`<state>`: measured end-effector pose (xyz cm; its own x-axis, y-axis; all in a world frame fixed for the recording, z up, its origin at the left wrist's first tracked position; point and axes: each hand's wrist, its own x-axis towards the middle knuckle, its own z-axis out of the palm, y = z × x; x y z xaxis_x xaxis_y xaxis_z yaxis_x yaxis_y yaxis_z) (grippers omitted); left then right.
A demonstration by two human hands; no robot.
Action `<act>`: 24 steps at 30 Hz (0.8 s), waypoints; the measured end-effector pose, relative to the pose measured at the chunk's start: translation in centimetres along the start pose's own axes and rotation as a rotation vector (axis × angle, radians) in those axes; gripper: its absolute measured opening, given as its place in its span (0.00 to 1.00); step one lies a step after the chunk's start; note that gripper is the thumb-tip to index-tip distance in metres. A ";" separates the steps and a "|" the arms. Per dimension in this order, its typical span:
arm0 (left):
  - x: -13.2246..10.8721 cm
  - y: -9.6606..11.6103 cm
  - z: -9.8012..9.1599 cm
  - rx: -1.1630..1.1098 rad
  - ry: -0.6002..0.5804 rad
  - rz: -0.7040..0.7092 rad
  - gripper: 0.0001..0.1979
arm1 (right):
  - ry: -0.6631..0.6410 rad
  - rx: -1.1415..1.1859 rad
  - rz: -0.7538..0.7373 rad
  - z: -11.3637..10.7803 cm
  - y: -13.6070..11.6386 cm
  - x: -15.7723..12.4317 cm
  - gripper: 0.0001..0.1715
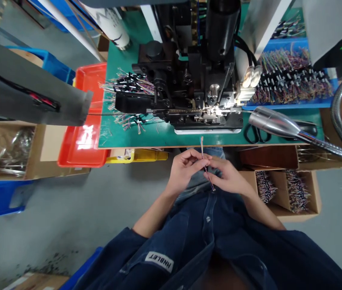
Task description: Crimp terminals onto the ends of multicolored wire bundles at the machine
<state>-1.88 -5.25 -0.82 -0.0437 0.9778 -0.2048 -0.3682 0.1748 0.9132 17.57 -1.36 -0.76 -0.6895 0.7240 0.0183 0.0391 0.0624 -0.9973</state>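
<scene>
Ahead of your left hand (185,171), hard glare flares on the crimping press (216,114) and the red tray (85,137); the wide lens bends the edges, and soft shadow falls below the desk (128,137).

A wire-harness workshop: terminal crimping machine (189,76), wire bundles (291,82).

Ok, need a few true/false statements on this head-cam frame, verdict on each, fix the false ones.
1. The left hand and right hand both hold a thin bundle of coloured wires. True.
2. The black-handled scissors lie in the orange tray. False: they lie on the green mat, right of the crimping machine.
3. A cardboard box holding wire bundles sits right of the right hand. True.
4. The metal lamp head hangs directly over the hands. False: it is above the right end of the green mat, ahead of the hands.
</scene>
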 end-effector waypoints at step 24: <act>0.5 -0.2 1.2 -0.089 0.021 0.117 0.11 | 0.407 0.014 -0.254 -1.1 -4.0 2.9 0.07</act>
<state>-0.71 -4.63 -0.70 -0.1098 0.9882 -0.1068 -0.4407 0.0479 0.8964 16.24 1.22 3.39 -0.3370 0.8974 0.2847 -0.1056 0.2644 -0.9586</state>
